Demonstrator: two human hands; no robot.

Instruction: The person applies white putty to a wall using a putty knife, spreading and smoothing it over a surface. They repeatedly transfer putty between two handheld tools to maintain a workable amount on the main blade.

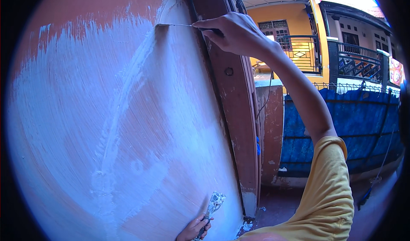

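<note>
My right hand (239, 32) is raised to the upper part of the wall, closed around the dark handle of a putty knife (177, 25). The thin blade's edge meets the wall (77, 91) at the top of a raised white filler streak (121, 108), which runs down and to the left. Low down, my left hand (194, 229) is wrapped round the handle of a second putty knife (216, 201), its blade tilted up and smeared with white filler. Uneven white coating covers much of the reddish wall.
A dark brown door frame (232, 96) borders the wall on the right. White bits (247, 226) lie at its foot. Beyond stand a blue fence (329, 130), a reddish pillar (270, 130) and a yellow house (277, 14) with a black railing.
</note>
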